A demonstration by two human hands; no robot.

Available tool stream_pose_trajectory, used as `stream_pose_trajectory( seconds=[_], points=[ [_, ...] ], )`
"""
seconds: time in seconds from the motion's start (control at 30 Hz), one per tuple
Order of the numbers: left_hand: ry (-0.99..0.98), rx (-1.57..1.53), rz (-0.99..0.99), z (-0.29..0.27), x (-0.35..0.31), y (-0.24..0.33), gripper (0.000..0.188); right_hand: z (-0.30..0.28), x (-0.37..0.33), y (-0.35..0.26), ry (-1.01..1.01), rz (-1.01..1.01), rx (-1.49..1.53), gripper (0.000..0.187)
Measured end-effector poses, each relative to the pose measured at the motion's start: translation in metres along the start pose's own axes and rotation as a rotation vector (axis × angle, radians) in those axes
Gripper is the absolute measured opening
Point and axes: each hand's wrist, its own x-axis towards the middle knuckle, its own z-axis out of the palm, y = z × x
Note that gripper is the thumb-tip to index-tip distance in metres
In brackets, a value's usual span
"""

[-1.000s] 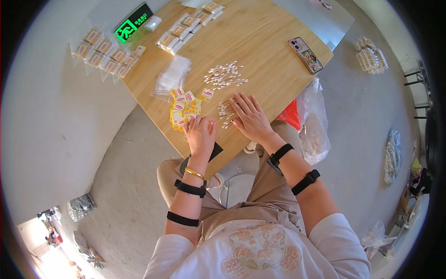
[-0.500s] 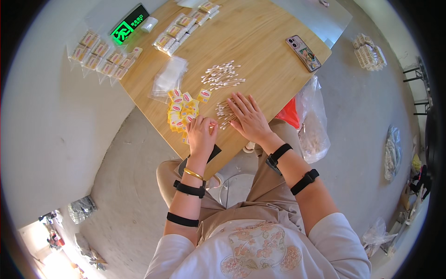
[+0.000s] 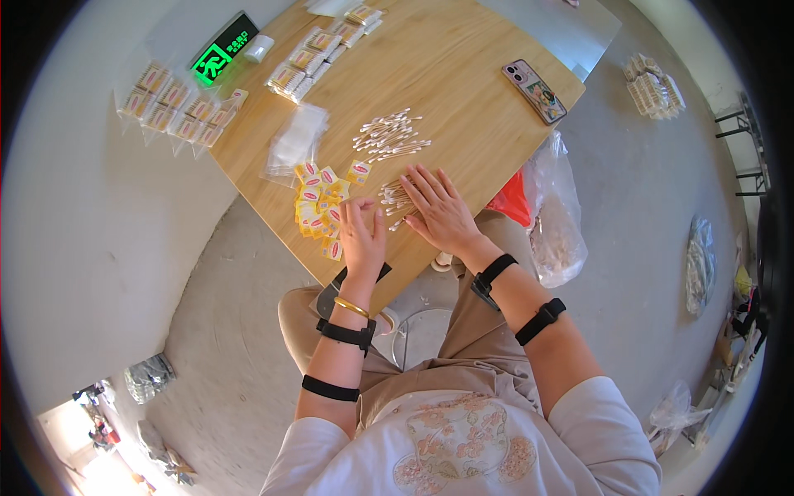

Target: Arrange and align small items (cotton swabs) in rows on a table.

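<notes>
My right hand (image 3: 440, 213) lies flat with fingers stretched out over a small pile of cotton swabs (image 3: 392, 197). Its fingertips cover the right part of that pile. Close to its left is my left hand (image 3: 362, 236), fingers curled inward above the table edge; whatever they may hold is hidden. Beside the left hand lies a heap of small yellow-and-white printed cards (image 3: 313, 207), and a single card (image 3: 359, 172) sits apart. Farther off, a looser pile of cotton swabs (image 3: 389, 134) is spread on the wooden table (image 3: 447, 74).
Clear plastic bags (image 3: 295, 140) lie left of the swabs. Packed swab bundles (image 3: 302, 59) stand at the far edge, with more packs (image 3: 178, 103) at the left corner. A phone (image 3: 534, 91) rests at the right. A clear plastic bag (image 3: 556, 223) hangs beside the table.
My left hand has drawn slightly right, off the card heap, with its fingers more curled. My right hand stays flat on the swabs. The whole view has shifted a little.
</notes>
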Motion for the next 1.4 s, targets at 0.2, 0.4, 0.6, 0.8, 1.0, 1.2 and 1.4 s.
stream_pose_trajectory(
  seconds=[0.2,0.4,0.6,0.8,1.0,1.2,1.4],
  points=[
    [-0.117,0.371,0.356,0.031,0.002,0.007,0.062,-0.001,0.003,-0.002,0.038,0.006,0.01,0.066],
    [-0.133,0.319,0.288,0.033,0.006,0.005,0.073,-0.002,0.008,0.014,0.153,0.137,0.453,0.057],
    [-0.175,0.418,0.39,0.032,0.009,0.017,0.091,-0.011,0.011,0.029,0.352,0.432,0.959,0.042],
    [-0.204,0.458,0.44,0.04,0.012,0.004,0.089,0.008,0.031,0.005,0.386,0.156,0.887,0.045],
    [-0.18,0.569,0.472,0.045,0.011,-0.01,0.079,0.013,0.04,-0.018,0.357,0.095,1.014,0.043],
    [-0.27,0.257,0.198,0.031,0.006,0.013,0.074,0.001,0.019,0.012,0.471,0.394,0.932,0.034],
    [-0.194,0.799,0.246,0.041,-0.009,0.021,0.085,-0.011,-0.004,0.002,0.409,0.363,0.694,0.032]
  ],
)
